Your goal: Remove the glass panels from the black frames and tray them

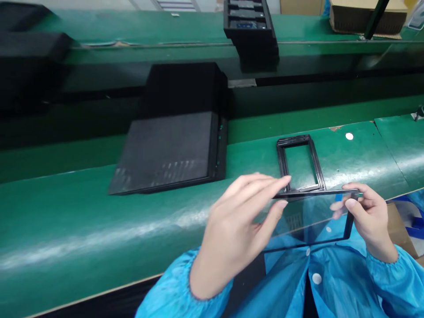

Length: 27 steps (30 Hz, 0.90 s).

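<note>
A clear glass panel with a black border (300,216) is held tilted over my lap at the bench edge. My right hand (371,216) grips its right end, thumb on the near face and fingers seen partly through the glass. At the upper left of the panel, my left hand (240,221) has its thumb and fingers closed about the edge. Just beyond the panel, a small stack of black rectangular frames (316,161) lies on the green bench (165,234); its near end is partly covered by the panel.
A stack of large black trays (172,145) stands left of the frames. Farther back are a black compartment tray (255,37) with parts in it and a cardboard box (367,20). More dark trays (29,62) sit at the far left.
</note>
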Each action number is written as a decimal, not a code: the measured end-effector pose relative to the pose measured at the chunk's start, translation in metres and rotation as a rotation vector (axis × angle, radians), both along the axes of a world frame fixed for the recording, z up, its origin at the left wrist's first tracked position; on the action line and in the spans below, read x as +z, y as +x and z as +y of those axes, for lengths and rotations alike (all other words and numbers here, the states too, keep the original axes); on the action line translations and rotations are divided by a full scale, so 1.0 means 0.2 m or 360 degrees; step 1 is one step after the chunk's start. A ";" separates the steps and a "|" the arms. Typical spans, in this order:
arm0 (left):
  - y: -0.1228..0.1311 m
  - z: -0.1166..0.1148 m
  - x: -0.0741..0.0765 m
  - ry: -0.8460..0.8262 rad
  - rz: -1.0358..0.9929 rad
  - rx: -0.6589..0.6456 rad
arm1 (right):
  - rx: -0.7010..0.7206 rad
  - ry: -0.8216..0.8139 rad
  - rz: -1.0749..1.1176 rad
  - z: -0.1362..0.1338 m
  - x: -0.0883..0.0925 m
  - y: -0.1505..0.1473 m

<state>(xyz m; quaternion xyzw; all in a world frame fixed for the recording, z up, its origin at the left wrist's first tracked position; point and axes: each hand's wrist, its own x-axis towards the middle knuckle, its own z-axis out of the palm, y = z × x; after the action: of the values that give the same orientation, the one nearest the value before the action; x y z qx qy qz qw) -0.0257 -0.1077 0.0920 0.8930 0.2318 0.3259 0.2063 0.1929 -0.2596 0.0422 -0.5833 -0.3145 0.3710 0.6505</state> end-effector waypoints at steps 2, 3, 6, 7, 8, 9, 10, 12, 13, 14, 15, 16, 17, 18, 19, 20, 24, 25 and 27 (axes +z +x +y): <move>0.03 0.01 -0.02 0.0125 0.0153 -0.0041 | 0.0008 -0.0016 -0.0083 0.01 0.01 -0.02; 0.05 0.02 -0.04 0.0139 0.0202 -0.0080 | 0.0019 -0.0028 -0.0125 0.02 0.01 -0.02; 0.09 0.03 -0.09 0.0000 0.0222 -0.0202 | 0.0025 -0.0063 -0.0237 0.03 -0.01 -0.03; 0.10 0.03 -0.10 -0.0068 0.0206 -0.0222 | 0.0015 -0.0082 -0.0261 0.03 -0.02 -0.03; 0.10 0.04 -0.11 -0.0131 0.0190 -0.0231 | 0.0004 -0.0104 -0.0273 0.03 -0.02 -0.03; 0.10 0.04 -0.12 -0.0185 0.0178 -0.0229 | -0.0005 -0.0130 -0.0275 0.02 -0.03 -0.03; 0.10 0.04 -0.13 -0.0230 0.0173 -0.0225 | -0.0009 -0.0158 -0.0267 0.02 -0.03 -0.03; 0.11 0.04 -0.13 -0.0298 0.0168 -0.0211 | -0.0011 -0.0206 -0.0227 0.03 -0.04 -0.02; 0.11 0.04 -0.13 -0.0343 0.0178 -0.0205 | 0.0004 -0.0225 -0.0196 0.04 -0.04 -0.01; 0.11 0.04 -0.14 -0.0407 0.0200 -0.0211 | 0.0044 -0.0236 -0.0155 0.05 -0.04 0.00; 0.12 0.03 -0.14 -0.0497 0.0223 -0.0228 | 0.0113 -0.0237 -0.0101 0.06 -0.04 0.01; 0.13 0.03 -0.15 -0.0624 0.0248 -0.0255 | 0.0203 -0.0224 -0.0035 0.08 -0.05 0.03; 0.14 0.02 -0.16 -0.0784 0.0267 -0.0281 | 0.0302 -0.0203 0.0041 0.09 -0.05 0.05; 0.15 0.02 -0.18 -0.0963 0.0264 -0.0292 | 0.0387 -0.0180 0.0129 0.11 -0.06 0.06; 0.15 0.01 -0.19 -0.1150 0.0231 -0.0276 | 0.0430 -0.0160 0.0222 0.12 -0.07 0.08; 0.16 0.00 -0.21 -0.1339 0.0172 -0.0236 | 0.0415 -0.0141 0.0316 0.12 -0.08 0.09; 0.15 -0.07 -0.27 -0.1964 -0.0220 -0.0004 | 0.0098 -0.0029 0.0511 0.11 -0.14 0.08; 0.14 -0.08 -0.28 -0.2065 -0.0315 0.0043 | 0.0050 -0.0007 0.0503 0.10 -0.15 0.07; 0.14 -0.12 -0.29 -0.2184 -0.0465 0.0121 | 0.0022 -0.0005 0.0466 0.09 -0.18 0.04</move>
<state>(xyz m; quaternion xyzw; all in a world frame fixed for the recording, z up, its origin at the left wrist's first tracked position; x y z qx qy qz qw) 0.0020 -0.1307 0.0344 0.4996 0.3860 0.2297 0.7407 0.2005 -0.2422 0.0057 -0.5217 -0.2197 0.4572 0.6860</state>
